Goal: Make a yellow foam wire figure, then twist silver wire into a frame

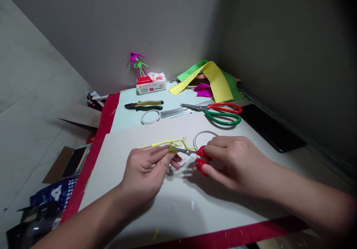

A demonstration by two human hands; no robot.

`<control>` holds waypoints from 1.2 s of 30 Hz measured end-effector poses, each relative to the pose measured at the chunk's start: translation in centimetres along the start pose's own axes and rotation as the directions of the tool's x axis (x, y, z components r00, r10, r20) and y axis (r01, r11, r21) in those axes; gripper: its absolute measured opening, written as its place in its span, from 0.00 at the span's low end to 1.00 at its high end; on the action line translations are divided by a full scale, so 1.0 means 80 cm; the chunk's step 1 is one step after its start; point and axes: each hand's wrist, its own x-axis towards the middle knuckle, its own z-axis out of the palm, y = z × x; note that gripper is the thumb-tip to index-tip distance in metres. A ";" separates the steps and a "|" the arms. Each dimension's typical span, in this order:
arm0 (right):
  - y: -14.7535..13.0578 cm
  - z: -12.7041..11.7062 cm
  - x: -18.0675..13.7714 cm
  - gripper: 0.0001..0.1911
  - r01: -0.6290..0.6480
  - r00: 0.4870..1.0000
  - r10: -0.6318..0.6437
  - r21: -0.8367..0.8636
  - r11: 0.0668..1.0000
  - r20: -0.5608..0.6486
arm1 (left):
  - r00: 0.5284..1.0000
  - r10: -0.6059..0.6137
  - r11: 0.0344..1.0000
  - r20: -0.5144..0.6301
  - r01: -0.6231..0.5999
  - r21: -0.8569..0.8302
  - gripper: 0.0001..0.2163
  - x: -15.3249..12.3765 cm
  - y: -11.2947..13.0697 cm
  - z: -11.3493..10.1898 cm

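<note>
My left hand [147,169] pinches a yellow paper-wrapped wire piece [167,143] with a small metal hook at its end, held just above the white board [178,200]. My right hand [234,159] grips small red-handled scissors [195,155]. Their blades point left and close on the yellow piece beside my left fingertips. A thin wire ring [205,135] lies on the board just behind the scissors.
Farther back lie large red-and-green scissors [220,113], green-handled pliers [143,106], a bundle of straight wires [178,111], a white tape roll [150,116], a red-white box [151,83] with paper figures, and folded coloured paper [212,80]. A black slab [270,128] is at the right. Clutter lies on the floor at the left.
</note>
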 end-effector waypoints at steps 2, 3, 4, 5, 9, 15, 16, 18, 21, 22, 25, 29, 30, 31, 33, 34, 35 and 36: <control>-0.001 0.000 0.000 0.12 -0.004 1.000 0.004 -0.004 1.000 -0.002 | 1.000 0.010 1.000 -0.004 -0.010 0.002 0.12 0.001 0.001 0.000; -0.001 -0.001 0.000 0.12 -0.006 1.000 0.006 -0.008 1.000 -0.006 | 1.000 0.015 1.000 -0.002 -0.015 0.003 0.12 0.001 0.001 0.001; -0.001 0.000 0.000 0.12 -0.008 1.000 0.007 -0.013 1.000 -0.010 | 1.000 0.015 1.000 0.001 -0.015 0.004 0.12 0.002 0.000 0.001; -0.001 0.000 0.000 0.12 -0.007 1.000 0.007 -0.017 1.000 -0.015 | 1.000 0.013 1.000 0.004 -0.013 0.005 0.12 0.002 0.000 0.001; 0.001 0.003 0.000 0.12 0.017 0.998 -0.018 -0.029 0.999 -0.059 | 1.000 -0.026 1.000 0.014 0.026 0.000 0.12 0.000 -0.001 0.001; 0.004 0.003 -0.001 0.14 0.234 0.968 -0.236 -0.034 0.972 -0.086 | 0.993 -0.115 0.989 0.010 0.115 -0.093 0.11 0.000 0.002 0.000; 0.004 0.003 -0.001 0.14 0.285 0.955 -0.287 -0.026 0.958 -0.070 | 0.991 -0.134 0.983 0.004 0.134 -0.126 0.10 0.001 0.003 0.000; 0.004 0.001 -0.002 0.13 0.333 0.942 -0.333 -0.006 0.943 -0.052 | 0.987 -0.159 0.974 -0.002 0.157 -0.163 0.09 0.002 0.004 -0.001; 0.005 0.000 -0.004 0.12 0.270 0.960 -0.269 0.005 0.963 -0.082 | 0.988 -0.151 0.982 -0.016 0.148 -0.121 0.10 0.002 0.004 -0.003; 0.006 0.000 -0.004 0.11 0.234 0.968 -0.233 0.009 0.972 -0.091 | 0.990 -0.139 0.985 -0.022 0.136 -0.104 0.10 0.002 0.004 -0.004; 0.009 0.000 -0.005 0.10 0.126 0.990 -0.125 0.022 0.992 -0.060 | 0.995 -0.094 0.995 -0.040 0.092 -0.049 0.11 0.002 0.003 -0.005; 0.010 -0.002 -0.005 0.09 0.054 0.998 -0.053 0.023 0.998 -0.045 | 0.995 0.007 0.997 -0.096 0.000 0.076 0.09 0.000 0.003 -0.007; 0.010 -0.003 -0.005 0.09 0.054 0.997 -0.052 0.031 0.998 -0.065 | 0.994 0.039 0.994 -0.107 -0.028 0.103 0.08 -0.002 0.002 -0.007; 0.010 -0.004 -0.005 0.09 0.060 0.994 -0.056 0.046 0.997 -0.094 | 0.991 0.067 0.991 -0.117 -0.053 0.122 0.08 -0.004 0.001 -0.008; 0.010 -0.005 -0.005 0.09 0.068 0.984 -0.052 0.092 0.993 -0.170 | 0.984 0.121 0.985 -0.128 -0.103 0.137 0.10 -0.008 -0.001 -0.010; 0.010 -0.005 -0.004 0.08 0.064 0.980 -0.039 0.119 0.991 -0.197 | 0.981 0.146 0.982 -0.129 -0.128 0.139 0.11 -0.009 -0.002 -0.011; 0.010 -0.004 -0.003 0.08 0.050 0.979 -0.019 0.145 0.988 -0.205 | 0.977 0.170 0.978 -0.129 -0.151 0.144 0.13 -0.011 -0.004 -0.011; 0.011 -0.004 -0.002 0.08 0.030 0.980 0.004 0.167 0.986 -0.200 | 0.974 0.191 0.973 -0.124 -0.171 0.152 0.14 -0.012 -0.005 -0.011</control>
